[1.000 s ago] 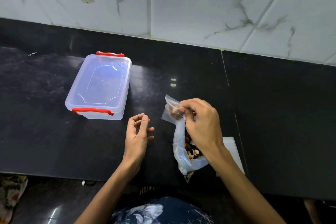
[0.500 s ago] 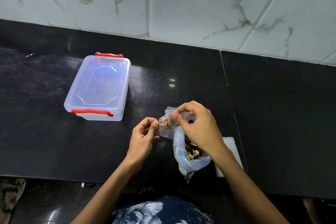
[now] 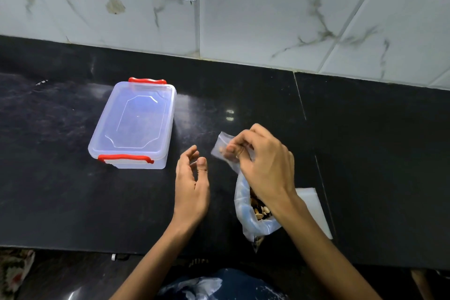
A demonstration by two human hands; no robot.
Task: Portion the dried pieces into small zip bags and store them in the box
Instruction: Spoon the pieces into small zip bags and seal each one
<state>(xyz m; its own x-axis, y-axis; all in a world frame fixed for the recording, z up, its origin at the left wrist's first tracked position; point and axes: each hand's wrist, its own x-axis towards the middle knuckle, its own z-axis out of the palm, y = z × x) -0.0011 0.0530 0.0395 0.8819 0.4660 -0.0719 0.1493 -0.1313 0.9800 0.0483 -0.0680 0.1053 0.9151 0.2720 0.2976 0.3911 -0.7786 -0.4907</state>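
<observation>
right hand (image 3: 265, 165) grip pinching zip bag (image 3: 222, 146) (left hand (image 3: 191, 185) loose)

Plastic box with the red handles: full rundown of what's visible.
The clear rectangular plastic box with red clip handles sits flat on the black stone counter, left of both hands, neither touching it. Its translucent lid is on, with a raised panel outline in the middle. One red handle lies along the near short end, one along the far end. The inside looks empty through the lid. Its long axis runs away from the person, slightly angled.
</observation>
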